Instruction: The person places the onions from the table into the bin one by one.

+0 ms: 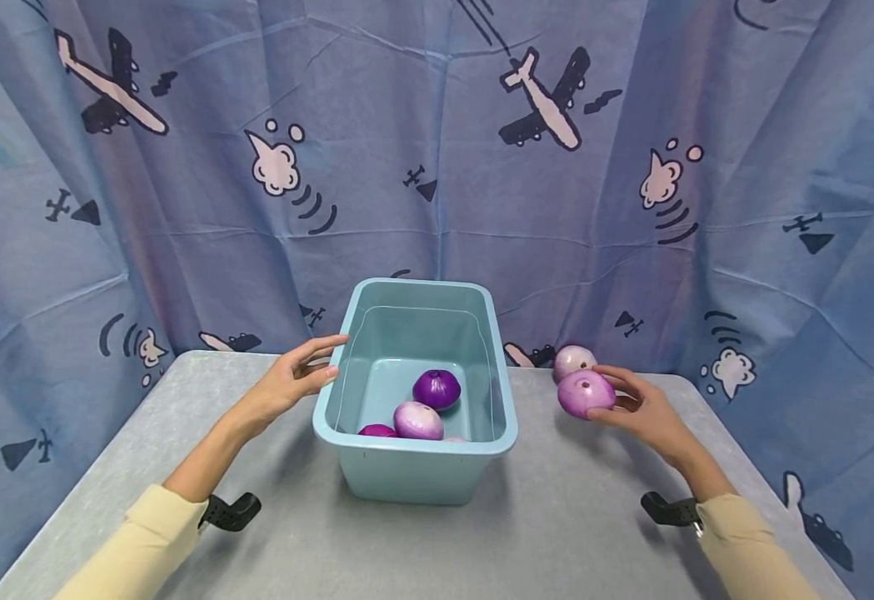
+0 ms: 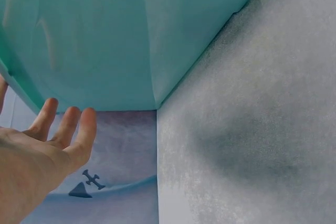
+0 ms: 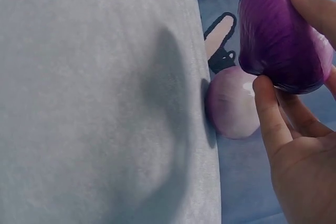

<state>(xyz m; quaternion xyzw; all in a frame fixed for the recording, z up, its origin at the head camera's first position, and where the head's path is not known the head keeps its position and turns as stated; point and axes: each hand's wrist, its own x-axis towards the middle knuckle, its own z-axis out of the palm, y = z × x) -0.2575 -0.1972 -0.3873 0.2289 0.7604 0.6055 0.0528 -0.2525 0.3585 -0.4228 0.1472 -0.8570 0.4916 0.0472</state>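
My right hand (image 1: 650, 421) pinches a purple onion (image 1: 585, 394) between thumb and fingers, above the table on the right. In the right wrist view this onion (image 3: 281, 35) looks dark purple and is raised off the surface. Just behind it, a paler onion (image 1: 573, 358) lies by the table's back edge. A light blue plastic bin (image 1: 410, 475) stands mid-table. Inside it are a dark purple onion (image 1: 437, 389), a pale purple onion (image 1: 417, 422) and a magenta one (image 1: 377, 431), partly hidden by the front rim. My left hand (image 1: 287, 387) is at the bin's left rim, fingers extended.
The grey table (image 1: 571, 533) backs onto a blue curtain (image 1: 437, 167) printed with planes, which also hangs at both sides. Black wrist mounts (image 1: 232, 512) sit on both forearms.
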